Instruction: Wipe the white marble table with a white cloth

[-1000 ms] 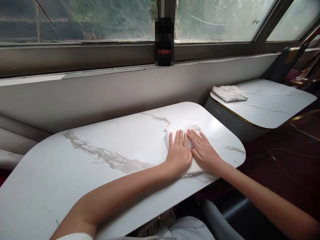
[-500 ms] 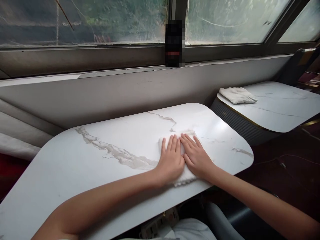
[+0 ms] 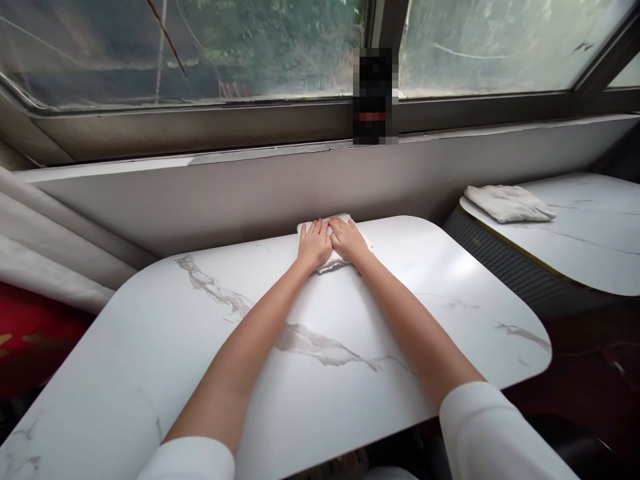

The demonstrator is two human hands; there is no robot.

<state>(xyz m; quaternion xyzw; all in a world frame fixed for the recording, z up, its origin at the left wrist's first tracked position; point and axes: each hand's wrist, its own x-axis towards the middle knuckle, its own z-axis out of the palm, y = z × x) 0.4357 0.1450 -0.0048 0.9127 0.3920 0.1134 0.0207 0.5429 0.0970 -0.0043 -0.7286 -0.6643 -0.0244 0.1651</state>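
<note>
White cloth (image 3: 334,266) pressed at the table's (image 3: 130,340) far edge

Left hand (image 3: 315,244) and right hand (image 3: 349,241) lie flat, side by side on it, gripping nothing — probably to spread pressure evenly. The wall (image 3: 250,201) stands just beyond.

Bench (image 3: 325,407): white, with a thick, broken grey-beige vein across it and thinner grey lines towards the right end and lower left
Near cloth (image 3: 334,265): plain white
Far bench (image 3: 600,213): white, with fine grey veins
Edge strip (image 3: 540,264): gold
Ribbed base (image 3: 495,247): dark grey stripes
Folded cloth (image 3: 507,203): plain off-white
Sleeves (image 3: 493,420): white
Wall (image 3: 250,200): pale grey
Window frame (image 3: 225,127): brownish grey
Window glass (image 3: 280,53): misty green to the right, darker grey and green to the left
Blurred object (image 3: 373,93): black, with a red band
Padding (image 3: 55,247): off-white, grey along the folds
Fabric (image 3: 35,340): red, with gold marks
Floor (image 3: 590,367): dark maroon
</note>
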